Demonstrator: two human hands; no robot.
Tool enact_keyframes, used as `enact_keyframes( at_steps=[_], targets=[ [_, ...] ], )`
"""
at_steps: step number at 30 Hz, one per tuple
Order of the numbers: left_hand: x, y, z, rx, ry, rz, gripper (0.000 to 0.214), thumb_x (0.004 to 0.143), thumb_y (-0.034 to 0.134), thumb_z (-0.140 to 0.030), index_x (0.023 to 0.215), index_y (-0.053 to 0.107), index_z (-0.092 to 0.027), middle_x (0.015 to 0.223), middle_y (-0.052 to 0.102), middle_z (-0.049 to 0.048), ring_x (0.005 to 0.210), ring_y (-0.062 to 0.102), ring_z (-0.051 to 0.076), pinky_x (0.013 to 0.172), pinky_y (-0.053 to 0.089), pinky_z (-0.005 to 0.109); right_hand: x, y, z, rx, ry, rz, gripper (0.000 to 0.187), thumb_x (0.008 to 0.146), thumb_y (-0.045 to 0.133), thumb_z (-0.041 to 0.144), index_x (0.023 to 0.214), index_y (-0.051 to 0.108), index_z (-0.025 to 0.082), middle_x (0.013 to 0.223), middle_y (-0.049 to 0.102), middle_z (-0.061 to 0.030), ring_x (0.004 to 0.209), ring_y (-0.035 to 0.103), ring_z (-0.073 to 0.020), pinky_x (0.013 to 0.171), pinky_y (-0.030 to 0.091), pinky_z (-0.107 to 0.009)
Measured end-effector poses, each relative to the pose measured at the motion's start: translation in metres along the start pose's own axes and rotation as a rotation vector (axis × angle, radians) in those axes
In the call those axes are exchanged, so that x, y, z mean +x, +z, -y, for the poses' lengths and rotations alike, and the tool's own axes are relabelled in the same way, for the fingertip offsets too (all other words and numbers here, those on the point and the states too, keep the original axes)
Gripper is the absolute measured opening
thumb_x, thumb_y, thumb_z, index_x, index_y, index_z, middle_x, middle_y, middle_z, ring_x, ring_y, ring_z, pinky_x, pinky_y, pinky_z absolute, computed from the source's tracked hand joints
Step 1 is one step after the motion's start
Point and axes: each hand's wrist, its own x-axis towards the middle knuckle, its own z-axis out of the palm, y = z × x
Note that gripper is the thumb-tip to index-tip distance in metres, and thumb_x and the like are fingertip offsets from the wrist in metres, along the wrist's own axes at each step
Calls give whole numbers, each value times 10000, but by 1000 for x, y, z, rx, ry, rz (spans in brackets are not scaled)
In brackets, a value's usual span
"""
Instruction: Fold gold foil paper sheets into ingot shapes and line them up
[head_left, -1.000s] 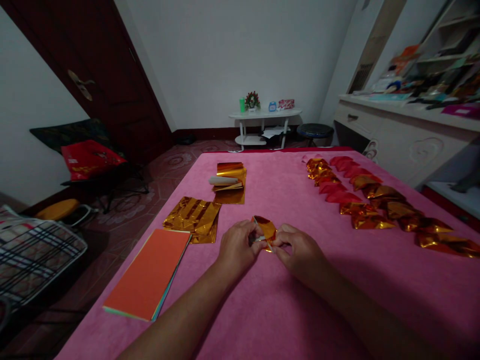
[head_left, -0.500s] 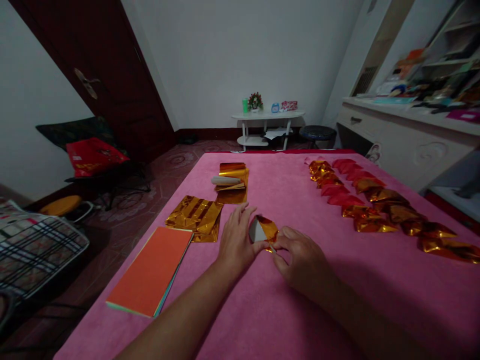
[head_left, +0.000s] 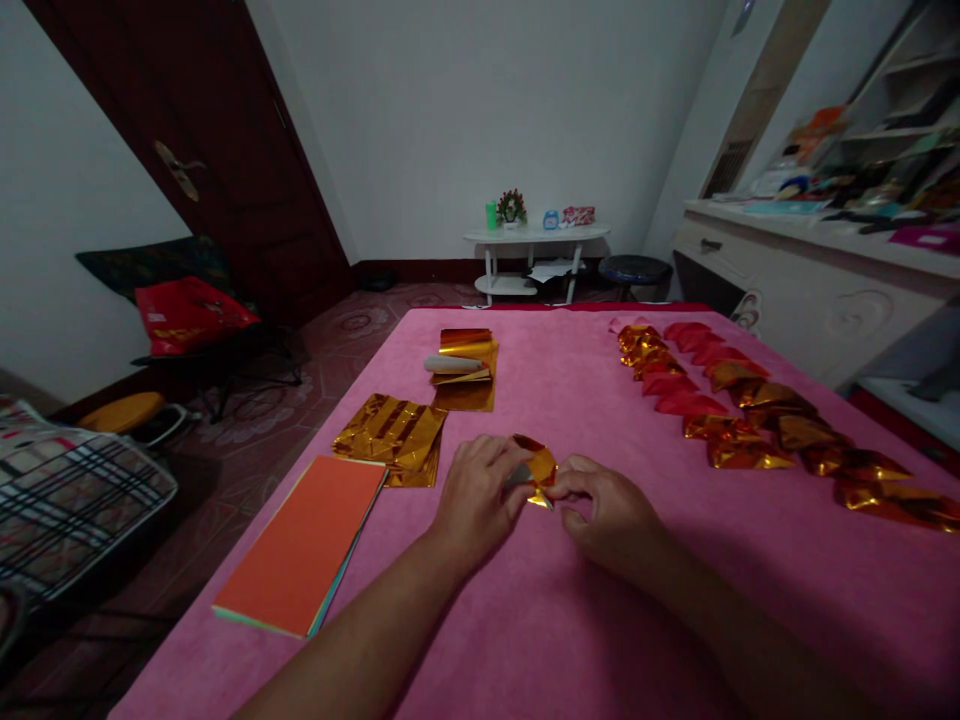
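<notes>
Both my hands meet over a small folded piece of gold foil paper (head_left: 538, 462) on the pink cloth (head_left: 570, 620). My left hand (head_left: 476, 495) pinches its left side with curled fingers. My right hand (head_left: 607, 505) pinches its right side, fingers pressed together. The white back of the foil shows between my thumbs.
A stack of orange paper sheets (head_left: 304, 540) lies at the near left, flat gold foil sheets (head_left: 394, 435) behind it, and more gold foil with a pale roll (head_left: 461, 365) further back. A row of folded gold and red pieces (head_left: 739, 410) runs along the right. A white cabinet (head_left: 817, 290) stands at the right.
My left hand, which lay flat with fingers spread beside the foil half a second ago, has curled back into a pinch on it. The foil piece is folded smaller.
</notes>
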Motion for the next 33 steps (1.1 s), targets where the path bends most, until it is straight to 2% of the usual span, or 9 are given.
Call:
enact_keyframes(
  at_steps=[6, 10, 12, 20, 24, 29, 33],
  targets=[
    [-3, -1, 4, -98, -43, 108, 460, 692, 759, -398, 1087, 623, -203, 889, 666, 34, 838, 557, 209, 761, 401, 331, 5, -1, -14, 190, -25, 55, 193, 712, 521, 109, 664, 683, 205, 718, 584, -9, 657, 546, -130, 597, 417, -242],
    [-2, -1, 5, -136, -22, 175, 149, 746, 725, -325, 849, 707, -220, 798, 658, 20, 803, 553, 184, 750, 391, 309, 5, 3, -15, 208, -5, 34, 174, 722, 545, 136, 669, 697, 203, 706, 585, -9, 658, 558, -128, 605, 429, -241],
    [-3, -1, 4, -159, -1, 197, 49, 775, 697, -262, 796, 720, -225, 789, 655, 18, 802, 553, 172, 747, 391, 299, 5, 5, -15, 197, 11, 11, 161, 727, 558, 154, 651, 692, 199, 708, 599, -13, 650, 561, -127, 601, 431, -242],
    [-4, -1, 2, -193, 21, 199, 85, 801, 652, -184, 814, 729, -218, 805, 663, 25, 802, 567, 159, 764, 410, 294, 2, 8, -8, 129, 46, -79, 100, 705, 616, 172, 656, 688, 222, 697, 606, -1, 634, 554, -125, 580, 414, -229],
    [-4, -1, 1, -188, 22, 191, 95, 809, 639, -177, 826, 723, -218, 804, 674, 21, 793, 578, 156, 768, 415, 289, 1, 7, -5, 86, 50, -80, 94, 706, 620, 173, 669, 687, 229, 722, 608, -2, 659, 556, -126, 603, 412, -229],
    [-3, -2, -2, -163, -46, 165, 118, 830, 595, -186, 872, 702, -213, 838, 690, 27, 795, 590, 170, 745, 425, 287, 1, 8, -7, 67, 31, -82, 99, 735, 613, 194, 677, 686, 228, 712, 603, -8, 640, 549, -127, 586, 407, -230],
    [-3, -1, -2, -149, -100, 139, 101, 814, 569, -154, 836, 657, -199, 809, 666, 21, 768, 582, 166, 699, 422, 269, 0, 9, -8, 50, 13, -95, 102, 750, 607, 206, 684, 680, 232, 712, 601, -9, 629, 542, -130, 566, 399, -234]
  ],
)
